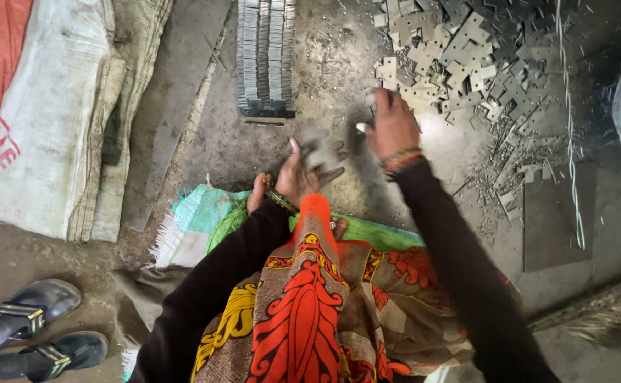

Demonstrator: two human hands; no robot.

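Metal plates (319,150), blurred, sit pinched in the left hand (292,181) over the floor's middle; the right hand (392,126), grip spread, touches the loose plate heap (466,50) at the floor's far edge, within reach.

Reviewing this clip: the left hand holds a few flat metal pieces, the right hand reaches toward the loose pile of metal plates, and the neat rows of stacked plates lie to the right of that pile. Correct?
Not quite. In the head view the stacked rows lie left of the loose pile, not right. The rest holds: the left hand holds flat metal pieces, blurred, and the right hand reaches at the pile's edge.
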